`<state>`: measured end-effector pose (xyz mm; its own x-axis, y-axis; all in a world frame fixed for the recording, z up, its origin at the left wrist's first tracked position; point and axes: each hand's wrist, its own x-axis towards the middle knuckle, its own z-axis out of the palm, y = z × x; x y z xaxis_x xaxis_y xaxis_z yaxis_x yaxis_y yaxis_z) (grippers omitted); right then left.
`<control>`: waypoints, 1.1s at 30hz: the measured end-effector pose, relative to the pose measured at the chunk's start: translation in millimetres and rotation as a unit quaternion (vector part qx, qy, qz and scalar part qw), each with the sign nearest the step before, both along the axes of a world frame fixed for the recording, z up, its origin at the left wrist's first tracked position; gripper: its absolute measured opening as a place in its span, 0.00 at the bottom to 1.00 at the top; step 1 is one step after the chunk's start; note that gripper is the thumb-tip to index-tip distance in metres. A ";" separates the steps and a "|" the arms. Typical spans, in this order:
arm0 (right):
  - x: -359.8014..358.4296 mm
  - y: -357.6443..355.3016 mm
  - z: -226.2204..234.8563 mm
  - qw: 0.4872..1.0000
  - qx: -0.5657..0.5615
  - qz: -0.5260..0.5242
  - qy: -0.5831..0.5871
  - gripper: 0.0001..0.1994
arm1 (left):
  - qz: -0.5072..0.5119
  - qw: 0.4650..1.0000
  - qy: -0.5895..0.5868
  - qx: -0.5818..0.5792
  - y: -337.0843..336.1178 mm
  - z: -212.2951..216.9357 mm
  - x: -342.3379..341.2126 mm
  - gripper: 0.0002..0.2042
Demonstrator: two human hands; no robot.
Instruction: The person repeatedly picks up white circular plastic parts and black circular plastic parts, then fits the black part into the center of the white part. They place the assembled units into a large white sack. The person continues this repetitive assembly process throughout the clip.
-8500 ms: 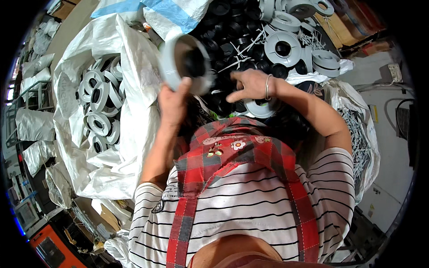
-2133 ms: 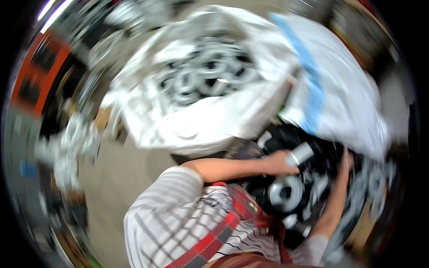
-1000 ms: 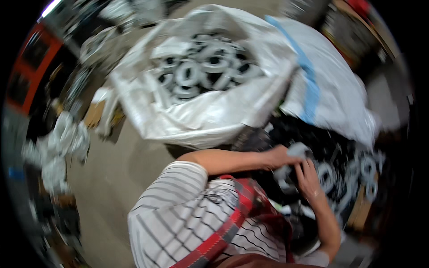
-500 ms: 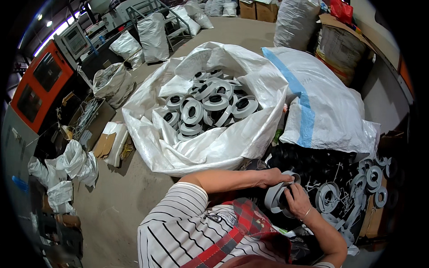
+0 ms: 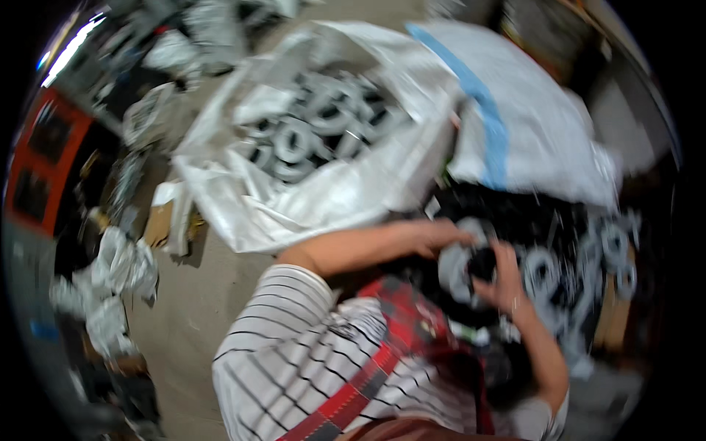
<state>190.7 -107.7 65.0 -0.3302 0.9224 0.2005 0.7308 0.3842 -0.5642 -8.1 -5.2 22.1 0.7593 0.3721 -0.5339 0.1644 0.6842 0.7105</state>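
A grey plastic ring (image 5: 454, 273) is in front of me at the right, blurred by motion. My left hand (image 5: 446, 234) reaches across from the left and is closed on its upper rim. My right hand (image 5: 503, 283) curls around a dark round part (image 5: 482, 263) at the ring's right side, thumb below and fingers above. Whether that part sits inside the ring or just against it, I cannot tell. Just ahead stands a large white woven sack (image 5: 331, 213), wide at the mouth, with several grey rings with black centres (image 5: 294, 141) piled in it.
A full white sack with a blue stripe (image 5: 491, 140) lies at the right. Beneath it spreads a heap of black parts (image 5: 507, 209). More grey rings (image 5: 542, 272) lie to the right. An orange machine (image 5: 48, 158) and crumpled white bags (image 5: 121, 272) are at the left.
The whole view has shifted, so things sit higher in the picture and are smeared. My right hand's fingers have spread wider and now curve around the dark part. My left hand stays at the ring.
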 end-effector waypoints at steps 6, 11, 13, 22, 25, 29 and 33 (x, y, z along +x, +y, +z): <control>6.0 13.7 -18.6 0.996 -0.080 -0.029 0.029 0.37 | 0.109 0.982 -0.131 -0.081 -32.7 18.1 -6.9 0.14; 2.2 13.8 -34.3 0.969 -0.061 -0.162 0.178 0.37 | 0.156 0.976 -0.154 0.018 -52.1 26.4 7.6 0.17; 20.9 23.0 -33.0 0.744 -0.536 -0.166 0.363 0.41 | 0.151 0.972 -0.150 0.101 -52.4 15.2 6.9 0.17; 8.2 10.6 -29.3 0.701 -0.507 -0.123 0.486 0.31 | 0.173 0.898 0.022 0.405 -38.9 23.8 -18.3 0.17; 50.9 18.4 -55.0 0.969 -0.099 -0.224 -0.022 0.29 | 0.312 0.759 0.114 0.559 8.2 59.3 -50.5 0.23; 144.3 22.3 -123.3 0.852 -0.237 -0.377 -0.277 0.31 | 0.424 0.566 0.126 0.695 39.1 74.6 -62.0 0.29; 134.2 22.2 -133.4 0.914 -0.089 -0.370 -0.139 0.26 | 0.285 0.860 0.052 0.419 9.1 53.3 -11.3 0.28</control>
